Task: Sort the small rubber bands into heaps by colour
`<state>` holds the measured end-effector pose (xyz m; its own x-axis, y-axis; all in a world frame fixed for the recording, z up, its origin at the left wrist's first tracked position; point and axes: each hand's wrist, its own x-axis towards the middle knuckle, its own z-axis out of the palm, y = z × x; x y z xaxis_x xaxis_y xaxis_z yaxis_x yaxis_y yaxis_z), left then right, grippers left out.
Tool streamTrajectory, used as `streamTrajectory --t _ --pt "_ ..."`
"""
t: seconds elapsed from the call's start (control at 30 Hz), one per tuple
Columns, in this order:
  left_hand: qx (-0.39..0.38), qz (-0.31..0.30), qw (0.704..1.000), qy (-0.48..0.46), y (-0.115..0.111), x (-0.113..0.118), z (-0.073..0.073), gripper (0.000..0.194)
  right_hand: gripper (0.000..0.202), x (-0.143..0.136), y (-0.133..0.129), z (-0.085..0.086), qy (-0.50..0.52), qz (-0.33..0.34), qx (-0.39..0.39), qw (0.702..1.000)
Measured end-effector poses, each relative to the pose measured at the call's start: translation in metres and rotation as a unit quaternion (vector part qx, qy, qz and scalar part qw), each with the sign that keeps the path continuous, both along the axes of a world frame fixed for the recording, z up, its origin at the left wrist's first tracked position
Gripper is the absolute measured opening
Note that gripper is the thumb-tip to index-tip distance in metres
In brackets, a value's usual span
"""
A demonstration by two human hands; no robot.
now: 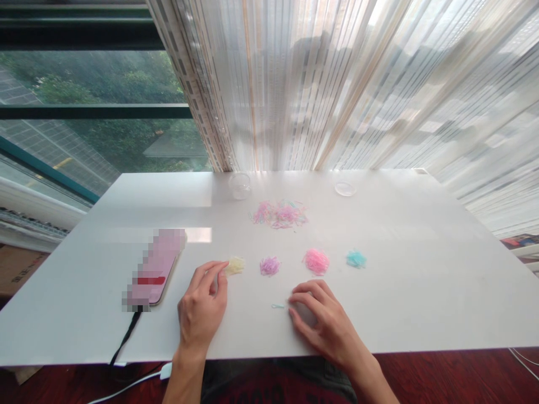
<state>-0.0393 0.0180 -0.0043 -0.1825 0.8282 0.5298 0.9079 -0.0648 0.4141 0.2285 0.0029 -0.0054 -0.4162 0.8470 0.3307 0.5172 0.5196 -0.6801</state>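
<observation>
I had the left hand [203, 306] touching the yellow pile [236, 266], fingers bent (grip: couldn't tell), the right hand [322, 315] half-open, holding nothing, beside a teal piece [277, 306].

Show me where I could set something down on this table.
Bare tabletop spreads right of the turquoise pile and right hand; another patch lies left of the smartphone. The middle is crowded: the mixed heap of tiny bands, and nearer, the yellow pile at the left hand, purple pile and pink pile.

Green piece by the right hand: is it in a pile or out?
Out: the piece lies alone on the table, near the right hand, away from the blue pile.
</observation>
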Motion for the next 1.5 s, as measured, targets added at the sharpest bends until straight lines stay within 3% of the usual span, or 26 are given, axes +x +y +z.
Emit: streamTrajectory --t 0.27,0.47,0.57,0.67,0.73,0.93,1.5 --pt "-0.006 0.002 1.0 0.006 0.0 -0.001 -0.001 0.023 0.015 0.0 0.002 -0.002 -0.008 0.011 0.004 1.0" --pt "0.075 -0.033 0.996 -0.037 -0.005 0.002 0.004 0.013 0.015 0.0 0.002 0.0 0.009 -0.004 0.015 1.0" --pt "0.068 -0.105 0.99 -0.07 -0.017 0.017 0.009 0.012 0.013 0.0 0.001 0.001 0.015 -0.006 0.01 1.0" --pt "-0.012 -0.25 0.964 -0.086 -0.025 0.037 0.011 0.015 0.012 0.0 0.001 0.001 0.001 -0.007 0.005 1.0" --pt "-0.044 -0.305 0.949 -0.071 -0.026 0.049 0.01 0.014 0.012 0.0 0.0 -0.001 -0.008 -0.009 0.002 1.0" --pt "-0.058 -0.304 0.951 -0.017 -0.017 0.062 0.004 0.013 0.015 -0.002 0.0 -0.006 -0.014 -0.017 0.011 1.0" --pt "-0.069 -0.318 0.944 -0.045 -0.016 0.064 0.001 0.016 0.013 0.001 0.0 0.001 0.01 -0.006 -0.008 1.0"
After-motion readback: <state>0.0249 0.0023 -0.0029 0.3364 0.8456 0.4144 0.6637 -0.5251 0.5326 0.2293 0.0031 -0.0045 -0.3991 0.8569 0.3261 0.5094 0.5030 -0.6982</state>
